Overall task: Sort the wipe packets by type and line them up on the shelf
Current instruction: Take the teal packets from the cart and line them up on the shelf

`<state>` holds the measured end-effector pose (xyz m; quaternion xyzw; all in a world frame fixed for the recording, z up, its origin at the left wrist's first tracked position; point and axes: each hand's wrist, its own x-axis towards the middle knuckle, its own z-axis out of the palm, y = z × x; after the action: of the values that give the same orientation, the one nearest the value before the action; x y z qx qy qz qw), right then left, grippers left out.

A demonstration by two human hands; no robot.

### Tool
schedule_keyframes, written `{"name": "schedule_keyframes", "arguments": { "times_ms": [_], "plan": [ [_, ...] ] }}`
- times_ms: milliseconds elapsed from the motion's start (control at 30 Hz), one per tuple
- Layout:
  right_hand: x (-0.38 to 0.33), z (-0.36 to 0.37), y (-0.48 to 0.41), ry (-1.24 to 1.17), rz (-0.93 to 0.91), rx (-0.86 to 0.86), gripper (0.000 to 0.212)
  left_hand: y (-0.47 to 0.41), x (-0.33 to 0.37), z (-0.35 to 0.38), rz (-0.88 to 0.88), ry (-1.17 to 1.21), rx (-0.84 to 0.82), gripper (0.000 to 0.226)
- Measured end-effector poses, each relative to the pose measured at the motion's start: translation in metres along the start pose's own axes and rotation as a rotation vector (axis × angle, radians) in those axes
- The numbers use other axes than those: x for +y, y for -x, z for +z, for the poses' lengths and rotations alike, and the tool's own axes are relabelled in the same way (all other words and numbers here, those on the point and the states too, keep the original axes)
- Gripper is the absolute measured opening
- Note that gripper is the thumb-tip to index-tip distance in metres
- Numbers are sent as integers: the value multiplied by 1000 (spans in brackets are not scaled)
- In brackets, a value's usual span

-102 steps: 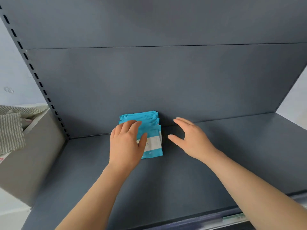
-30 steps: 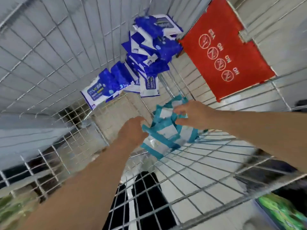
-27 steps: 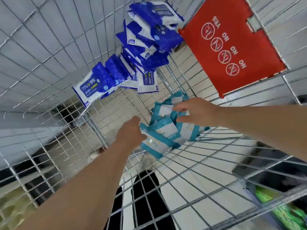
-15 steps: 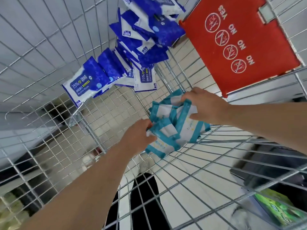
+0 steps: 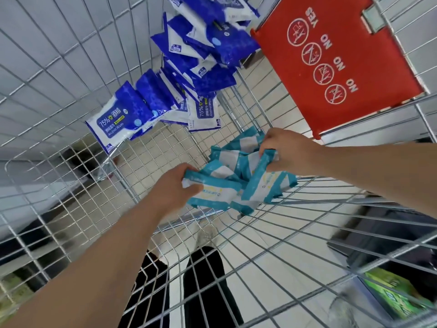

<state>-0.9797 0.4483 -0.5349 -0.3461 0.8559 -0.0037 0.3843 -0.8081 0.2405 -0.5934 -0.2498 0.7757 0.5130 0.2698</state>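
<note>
Step in hand: gathering teal packets [image 5: 264, 185] off floor of wire cart [image 5: 71, 67].
Left hand [image 5: 173, 187] curled round bunch's 8 o'clock edge, thumb over top packet.
Right hand [image 5: 288, 151] pinched packets at 2 o'clock.
Dark-blue packets [image 5: 189, 74] lay heaped at 11 o'clock, untouched.
Next move probably called for firm two-sided squeeze, lift clear of wire, carry to shelf.
3.4 s back, hands squared teal stack on shelf; since then both went into cart.
Half second back: same bunch, same hold.
</note>
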Motion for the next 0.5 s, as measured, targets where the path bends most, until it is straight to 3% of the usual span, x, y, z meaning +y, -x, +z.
{"name": "schedule_keyframes", "arguments": {
  "times_ms": [267, 500],
  "plan": [
    [-10, 16, -5, 87, -75, 58, 23, -4, 2, 2, -9, 56, 89, 38],
    [-17, 24, -14, 249, -56, 63, 20, 6, -4, -4, -33, 118, 101, 38]
  ]
}}
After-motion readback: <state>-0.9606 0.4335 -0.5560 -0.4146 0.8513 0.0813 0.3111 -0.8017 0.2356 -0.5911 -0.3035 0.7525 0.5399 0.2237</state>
